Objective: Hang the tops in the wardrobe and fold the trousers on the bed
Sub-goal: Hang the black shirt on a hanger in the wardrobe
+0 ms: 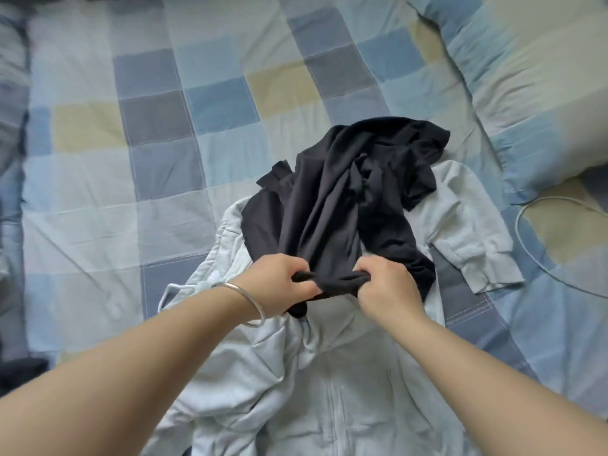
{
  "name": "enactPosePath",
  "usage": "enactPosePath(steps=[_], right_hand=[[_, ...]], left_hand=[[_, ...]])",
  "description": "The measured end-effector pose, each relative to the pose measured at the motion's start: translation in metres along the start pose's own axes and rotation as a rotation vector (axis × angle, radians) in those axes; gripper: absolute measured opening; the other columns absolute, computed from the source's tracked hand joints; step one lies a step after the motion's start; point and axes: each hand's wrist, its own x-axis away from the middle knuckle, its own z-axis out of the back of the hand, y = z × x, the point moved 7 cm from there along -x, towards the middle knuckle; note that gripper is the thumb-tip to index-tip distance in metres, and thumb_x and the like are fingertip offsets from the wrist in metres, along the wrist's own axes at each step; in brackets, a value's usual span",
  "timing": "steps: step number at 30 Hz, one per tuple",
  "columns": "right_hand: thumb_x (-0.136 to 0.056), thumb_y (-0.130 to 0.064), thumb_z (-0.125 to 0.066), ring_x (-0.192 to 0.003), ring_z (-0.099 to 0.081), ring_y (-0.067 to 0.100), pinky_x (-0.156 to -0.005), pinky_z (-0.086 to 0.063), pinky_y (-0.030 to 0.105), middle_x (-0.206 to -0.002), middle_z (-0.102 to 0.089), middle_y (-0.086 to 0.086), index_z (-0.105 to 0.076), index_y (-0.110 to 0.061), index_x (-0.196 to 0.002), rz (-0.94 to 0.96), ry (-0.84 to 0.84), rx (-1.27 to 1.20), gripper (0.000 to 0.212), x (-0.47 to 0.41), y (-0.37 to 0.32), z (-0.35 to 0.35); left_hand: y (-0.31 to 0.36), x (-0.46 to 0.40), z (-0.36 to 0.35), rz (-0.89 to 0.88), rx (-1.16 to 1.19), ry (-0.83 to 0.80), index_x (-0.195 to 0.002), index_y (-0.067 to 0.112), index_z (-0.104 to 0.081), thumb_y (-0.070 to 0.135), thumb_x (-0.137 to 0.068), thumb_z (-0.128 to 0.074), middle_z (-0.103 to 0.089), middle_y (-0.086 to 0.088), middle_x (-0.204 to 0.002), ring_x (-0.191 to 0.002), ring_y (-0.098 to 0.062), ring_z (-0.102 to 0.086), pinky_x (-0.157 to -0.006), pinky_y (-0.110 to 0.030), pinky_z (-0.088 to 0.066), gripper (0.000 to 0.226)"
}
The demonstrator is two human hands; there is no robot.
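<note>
1. Head view looks down on the bed (98, 199), and both hands are on the black garment (348, 192) right at the centre.
2. Left hand (279, 284) clenches one bunched end of the garment's near edge; right hand (385, 287) grips the other end, fingers curled tight into the cloth, the two fists close together.
3. Beyond that edge the black cloth lies crumpled on top of a pale grey zip-up top (329, 390), which is spread across the checked bedding.
4. Thin, soft and light, by the look of it: it drapes and creases freely, so it should lift easily but flop without support.
5. Top or trousers? Too crumpled to tell.
6. Best hold is probably that hemmed edge, hands spread wider to shake it flat.
7. A white cable (539, 258) loops near the pillow (526, 77).
</note>
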Motion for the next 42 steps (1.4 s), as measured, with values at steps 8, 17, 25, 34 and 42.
enactPosePath(steps=[8,17,25,34,42], right_hand=[[-0.083,-0.037,-0.056,-0.055,-0.045,0.011,-0.054,-0.036,0.028,-0.053,-0.049,-0.007,-0.043,-0.026,-0.057,0.189,-0.103,-0.182,0.031,0.067,-0.106,0.139],[-0.080,-0.003,-0.044,-0.078,-0.047,0.028,-0.062,-0.033,0.029,-0.077,-0.046,0.002,-0.045,-0.018,-0.066,0.110,0.308,0.150,0.021,0.141,-0.192,0.361],[-0.086,-0.007,-0.046,-0.075,-0.050,0.026,-0.057,-0.035,0.028,-0.080,-0.061,0.007,-0.062,-0.012,-0.084,0.063,0.568,-0.309,0.017,0.228,-0.215,0.475],[-0.084,-0.004,-0.042,-0.079,-0.049,0.030,-0.068,-0.040,0.030,-0.101,-0.062,0.019,-0.060,-0.009,-0.108,-0.099,0.709,-0.110,0.030,0.290,-0.189,0.521],[-0.092,-0.003,-0.039,-0.091,-0.058,0.030,-0.092,-0.048,0.041,-0.102,-0.060,0.017,-0.056,0.003,-0.112,-0.008,0.217,-1.173,0.026,0.299,-0.302,0.480]], left_hand=[[0.073,0.109,0.119,0.110,0.277,0.312,-0.091,0.012,-0.066,0.038,-0.085,-0.054,-0.063,-0.003,-0.076,-0.073,-0.020,-0.059,-0.069,-0.019,-0.048,0.030],[0.233,0.250,0.236,-0.093,0.495,0.415,-0.096,0.021,-0.064,0.034,-0.093,-0.053,-0.065,0.002,-0.088,-0.081,-0.016,-0.061,-0.073,-0.027,-0.050,0.018],[0.264,0.357,0.311,-0.104,-0.397,0.876,-0.100,0.017,-0.068,0.001,-0.084,-0.049,-0.050,-0.004,-0.102,-0.098,-0.026,-0.053,-0.075,-0.031,-0.042,0.030],[0.227,0.403,0.312,0.119,0.207,0.842,-0.116,0.006,-0.062,0.011,-0.089,-0.043,-0.060,-0.018,-0.122,-0.112,-0.037,-0.054,-0.092,-0.038,-0.047,0.033],[0.384,0.408,0.244,-0.469,0.405,0.458,-0.135,0.021,-0.037,0.026,-0.077,-0.073,-0.063,-0.006,-0.111,-0.100,-0.020,-0.061,-0.091,-0.032,-0.049,0.069]])
